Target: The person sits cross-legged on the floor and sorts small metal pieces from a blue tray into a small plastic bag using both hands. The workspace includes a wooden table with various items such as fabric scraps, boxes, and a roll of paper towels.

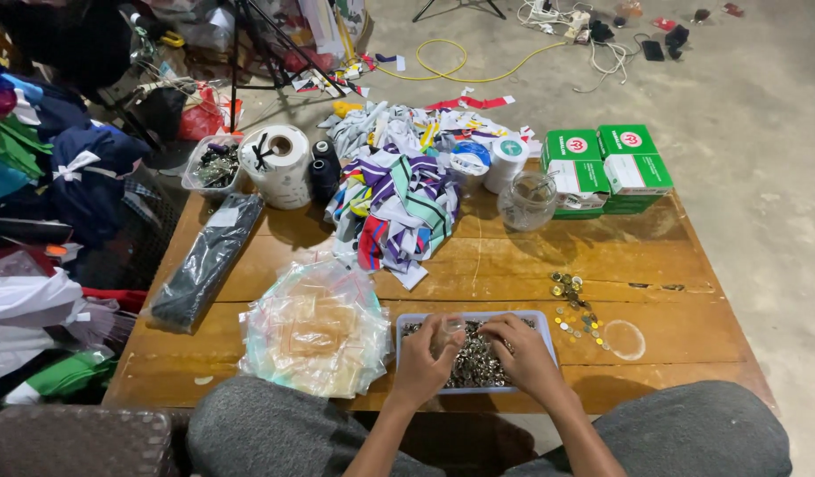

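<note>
Both hands worked in the shallow pale-blue plastic tray (pixel 549 329) of small shiny metal pieces (pixel 474 362) at the wooden desk's (pixel 513 256) near edge, left hand (pixel 422 360) pinching a small clear plastic bag (pixel 450 329), right hand (pixel 524 353) curled over the pieces, likely hard, light, slippery, best pinched singly.

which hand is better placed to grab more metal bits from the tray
Right. The right hand lies palm-down on the metal bits in the tray, while the left hand seems occupied with a small clear bag.
</note>
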